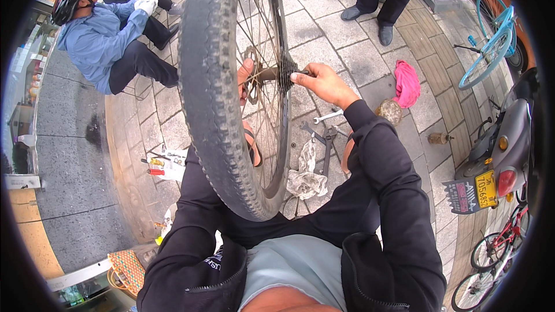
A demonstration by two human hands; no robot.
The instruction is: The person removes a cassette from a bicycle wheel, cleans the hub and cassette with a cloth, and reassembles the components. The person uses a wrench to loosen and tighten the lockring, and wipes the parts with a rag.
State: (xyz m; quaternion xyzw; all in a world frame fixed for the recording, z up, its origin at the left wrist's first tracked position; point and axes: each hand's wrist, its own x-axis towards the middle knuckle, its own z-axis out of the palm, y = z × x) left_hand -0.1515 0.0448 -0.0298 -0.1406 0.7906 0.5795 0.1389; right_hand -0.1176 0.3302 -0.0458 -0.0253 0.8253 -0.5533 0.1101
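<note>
A bicycle wheel (211, 92) with a worn knobby tyre stands upright between my knees. My right hand (326, 84) pinches the dark axle end (305, 73) beside the cassette (286, 73). My left hand (244, 78) is at the hub's other side by the brake disc (252, 89), its fingertips closed in at the hub. The tyre hides most of that hand. On the paving between my feet lie an adjustable wrench (329, 141), a silver spanner (327, 117) and a crumpled dirty plastic bag (306, 182).
A pink cloth (407, 84) and a round dirty container (389, 111) lie to the right, near a small jar (439, 138). A parked scooter (500, 133) and a blue bicycle (491, 46) stand farther right. Tools including a red-handled one (155, 171) lie left. A helmeted person (101, 40) sits far left; another person's legs (381, 0) stand ahead.
</note>
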